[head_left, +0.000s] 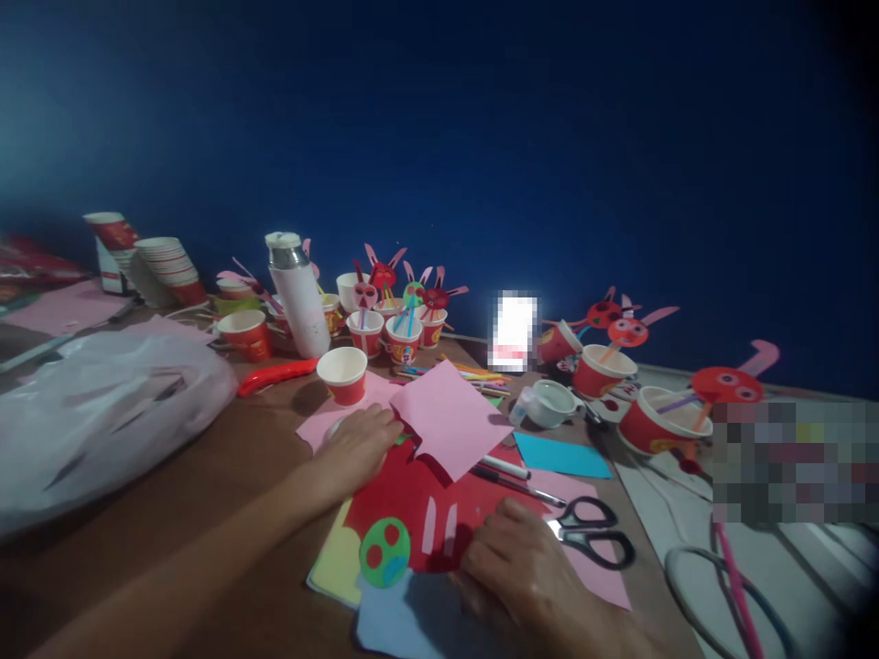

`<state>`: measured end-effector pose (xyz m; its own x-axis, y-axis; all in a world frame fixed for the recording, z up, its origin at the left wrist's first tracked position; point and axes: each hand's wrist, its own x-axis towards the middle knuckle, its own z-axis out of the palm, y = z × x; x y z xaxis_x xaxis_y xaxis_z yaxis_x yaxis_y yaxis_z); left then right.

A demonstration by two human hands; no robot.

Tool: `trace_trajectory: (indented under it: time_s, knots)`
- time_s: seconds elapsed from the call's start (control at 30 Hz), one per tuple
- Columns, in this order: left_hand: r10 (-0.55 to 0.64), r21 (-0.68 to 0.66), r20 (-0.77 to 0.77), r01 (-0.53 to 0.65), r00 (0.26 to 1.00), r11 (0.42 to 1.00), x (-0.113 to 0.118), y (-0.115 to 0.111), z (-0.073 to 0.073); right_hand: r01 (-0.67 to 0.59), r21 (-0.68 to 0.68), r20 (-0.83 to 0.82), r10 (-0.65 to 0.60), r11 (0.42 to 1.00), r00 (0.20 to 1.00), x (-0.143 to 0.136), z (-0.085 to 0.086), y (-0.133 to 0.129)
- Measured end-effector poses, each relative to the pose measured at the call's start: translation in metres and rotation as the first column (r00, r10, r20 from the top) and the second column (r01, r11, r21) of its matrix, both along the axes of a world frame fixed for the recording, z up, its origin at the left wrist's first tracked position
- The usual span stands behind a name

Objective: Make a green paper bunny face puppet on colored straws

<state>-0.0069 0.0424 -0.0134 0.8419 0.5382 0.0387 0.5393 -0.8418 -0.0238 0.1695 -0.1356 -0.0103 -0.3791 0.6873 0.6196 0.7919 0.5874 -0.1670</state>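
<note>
My left hand (361,448) lies at the left edge of a folded pink sheet (453,416), fingers bent and close together; whatever they hold is hidden. Beyond it stands a red and white paper cup (343,371). My right hand (512,558) is curled over the lower right part of a red paper sheet (385,485), its fingertips mostly out of sight. Between the hands, a green paper face (385,552) with red eyes and a blue mouth rests beside two pink paper strips (439,526). Black-handled scissors (594,531) lie right of my right hand.
A white plastic bag (116,403) fills the left side. Behind are a white thermos (298,297), several cups with paper rabbit heads (413,293), and a lit screen (515,329). A glass cup (549,403), blue card (563,455) and pens (518,483) lie to the right.
</note>
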Motion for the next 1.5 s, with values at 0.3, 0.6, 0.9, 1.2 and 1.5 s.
trace_trajectory:
  time_s: [0.3,0.6,0.9,1.2,1.5]
  knots:
    - [0.060,-0.129,0.046,-0.053,0.997,0.990,-0.003,0.000,0.015,0.057,-0.020,0.027,-0.057,0.998,0.998,0.007,-0.007,0.000]
    - [0.125,-0.360,-0.084,-0.147,0.989,0.921,-0.048,-0.023,0.049,0.115,-0.055,0.009,-0.115,0.992,0.993,0.008,0.000,-0.003]
    - [-0.132,-0.005,0.148,0.134,0.980,0.991,0.022,-0.023,0.022,0.117,-0.050,-0.042,-0.119,0.992,0.992,0.012,-0.006,0.004]
    - [0.031,0.059,0.299,-0.051,0.954,0.997,0.027,-0.002,0.015,0.134,-0.117,-0.041,-0.140,0.984,0.989,0.019,-0.006,0.002]
    - [0.144,0.050,0.309,-0.167,0.940,0.985,0.029,-0.007,0.014,0.167,-0.134,0.064,-0.160,0.977,0.985,0.011,-0.010,0.008]
